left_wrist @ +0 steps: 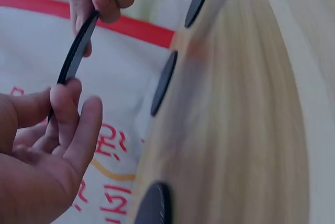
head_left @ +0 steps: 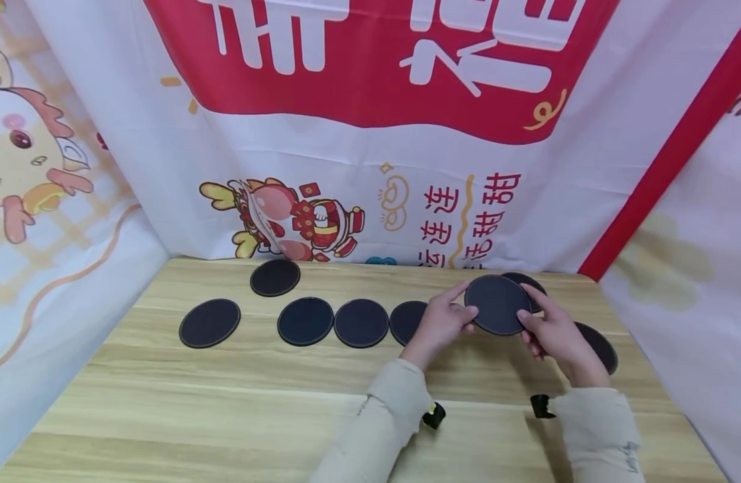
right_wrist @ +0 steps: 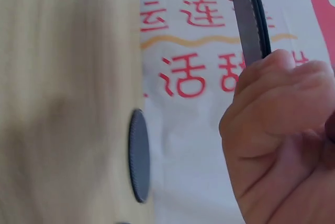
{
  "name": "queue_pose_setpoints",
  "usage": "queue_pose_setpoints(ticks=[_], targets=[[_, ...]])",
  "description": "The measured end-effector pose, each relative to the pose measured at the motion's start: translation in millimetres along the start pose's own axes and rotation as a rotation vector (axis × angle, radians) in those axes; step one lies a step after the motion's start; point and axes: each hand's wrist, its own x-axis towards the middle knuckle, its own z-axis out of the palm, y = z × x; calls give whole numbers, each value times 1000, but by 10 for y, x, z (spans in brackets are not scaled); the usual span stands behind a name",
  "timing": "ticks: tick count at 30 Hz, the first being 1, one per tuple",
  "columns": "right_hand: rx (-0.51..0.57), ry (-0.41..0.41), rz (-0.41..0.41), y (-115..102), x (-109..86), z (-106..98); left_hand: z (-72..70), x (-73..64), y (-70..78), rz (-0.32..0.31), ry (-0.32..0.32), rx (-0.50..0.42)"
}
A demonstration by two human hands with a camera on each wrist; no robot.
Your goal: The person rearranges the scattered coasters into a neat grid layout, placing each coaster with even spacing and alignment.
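A round black coaster [head_left: 498, 305] with a stitched rim is held up above the right part of the table, tilted so its face shows in the head view. My left hand [head_left: 438, 326] pinches its left edge between thumb and fingers. On the opposite edge, my right hand [head_left: 556, 337] pinches it the same way. Seen edge-on in the left wrist view, the held coaster [left_wrist: 77, 51] looks layered; I cannot tell whether it is one or two. Behind it, another coaster [head_left: 535, 295] is partly covered. A further coaster [head_left: 599, 347] lies partly hidden by the right hand.
Three coasters lie in a row on the wooden table [head_left: 225, 416]: a left one [head_left: 306, 321], a middle one [head_left: 361, 323] and one [head_left: 407, 320] partly behind the left hand. Farther left are two more, a near coaster [head_left: 210, 323] and a far coaster [head_left: 275, 277]. A printed cloth [head_left: 322, 147] hangs behind.
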Motion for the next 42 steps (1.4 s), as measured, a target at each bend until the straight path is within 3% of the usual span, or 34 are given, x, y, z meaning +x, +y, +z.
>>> queue_pose_setpoints(ticks=[5, 15, 31, 42], targets=[[45, -15, 33, 87, 65, 44, -92, 36, -81, -45, -61, -24], [29, 5, 30, 149, 147, 101, -90, 70, -153, -98, -88, -36], [-30, -9, 55, 245, 194, 138, -86, 39, -218, -148, -114, 74], [-54, -16, 40, 283, 207, 142, -58, 22, -201, -191, -68, 97]])
